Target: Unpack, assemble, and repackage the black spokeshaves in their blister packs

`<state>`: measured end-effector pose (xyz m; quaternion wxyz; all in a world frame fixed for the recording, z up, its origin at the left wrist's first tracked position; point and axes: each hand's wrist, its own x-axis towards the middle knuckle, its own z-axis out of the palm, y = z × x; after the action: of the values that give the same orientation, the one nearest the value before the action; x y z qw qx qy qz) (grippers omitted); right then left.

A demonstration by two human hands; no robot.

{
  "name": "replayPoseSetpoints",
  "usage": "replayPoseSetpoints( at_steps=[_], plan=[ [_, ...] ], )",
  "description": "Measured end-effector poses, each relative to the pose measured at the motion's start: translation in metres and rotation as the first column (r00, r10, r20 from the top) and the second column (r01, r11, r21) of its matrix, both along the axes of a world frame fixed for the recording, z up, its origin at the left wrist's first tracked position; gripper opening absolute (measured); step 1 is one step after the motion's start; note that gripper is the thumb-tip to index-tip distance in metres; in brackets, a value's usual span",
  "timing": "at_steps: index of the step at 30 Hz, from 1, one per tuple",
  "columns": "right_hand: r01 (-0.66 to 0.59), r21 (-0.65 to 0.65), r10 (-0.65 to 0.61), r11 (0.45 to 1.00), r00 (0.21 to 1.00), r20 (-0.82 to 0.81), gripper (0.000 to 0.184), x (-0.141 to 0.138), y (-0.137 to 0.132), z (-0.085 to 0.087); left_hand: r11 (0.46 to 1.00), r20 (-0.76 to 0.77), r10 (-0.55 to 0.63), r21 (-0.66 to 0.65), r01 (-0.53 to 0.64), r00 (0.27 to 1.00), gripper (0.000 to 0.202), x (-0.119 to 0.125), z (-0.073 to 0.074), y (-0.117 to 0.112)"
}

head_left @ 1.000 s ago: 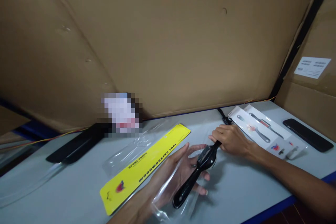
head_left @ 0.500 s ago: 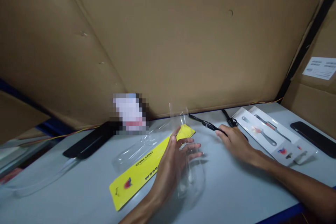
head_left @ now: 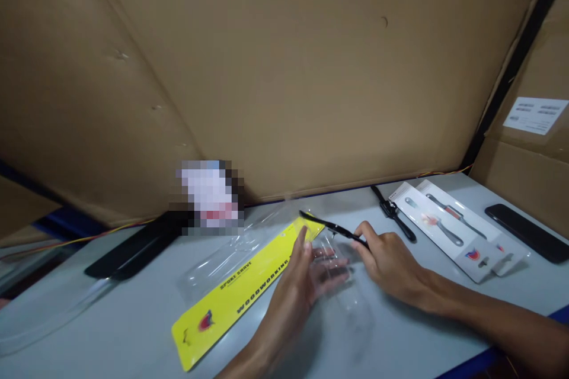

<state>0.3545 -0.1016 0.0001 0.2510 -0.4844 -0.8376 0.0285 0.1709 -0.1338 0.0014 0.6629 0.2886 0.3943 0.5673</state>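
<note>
My right hand (head_left: 391, 263) is closed round one handle of a slim black spokeshave tool (head_left: 331, 226), which points left just above the table. My left hand (head_left: 302, 281) holds a clear plastic sleeve (head_left: 342, 284) at its open end, fingers partly spread inside the film, right beside the tool's tip. A long yellow card (head_left: 242, 290) printed "WOODWORKING TOOL" lies on the table under and left of my left hand.
A second black tool (head_left: 393, 212) and two white packaging cards (head_left: 457, 231) lie at the right, with a dark phone (head_left: 527, 231) beyond. More clear sleeves (head_left: 231, 249) and a black object (head_left: 133, 246) sit at the left. Big cardboard sheets (head_left: 284, 71) wall the back of the grey table (head_left: 111, 325).
The black tool came out of the clear sleeve in my right hand, swung away to the back, and now comes back toward the sleeve held by my left hand.
</note>
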Motion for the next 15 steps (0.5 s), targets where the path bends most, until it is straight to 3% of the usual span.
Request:
replayPoseSetpoints(
  at_steps=[6,10,15],
  plan=[
    [-0.181,0.138,0.169,0.974,0.981,0.097,0.018,-0.01,-0.02,-0.004,0.994,0.061,-0.062,-0.085,0.068,0.996,0.059,0.004,0.007,-0.003],
    [-0.279,0.286,0.262,0.917,0.96,0.097,0.023,-0.014,-0.029,0.0,0.975,0.231,-0.154,-0.123,0.186,0.961,0.044,0.004,0.008,0.001],
    [-0.364,0.408,0.332,0.838,0.931,0.15,0.032,-0.016,-0.034,0.006,0.943,0.354,-0.224,-0.155,0.294,0.908,0.04,0.005,0.006,0.002]
  ],
)
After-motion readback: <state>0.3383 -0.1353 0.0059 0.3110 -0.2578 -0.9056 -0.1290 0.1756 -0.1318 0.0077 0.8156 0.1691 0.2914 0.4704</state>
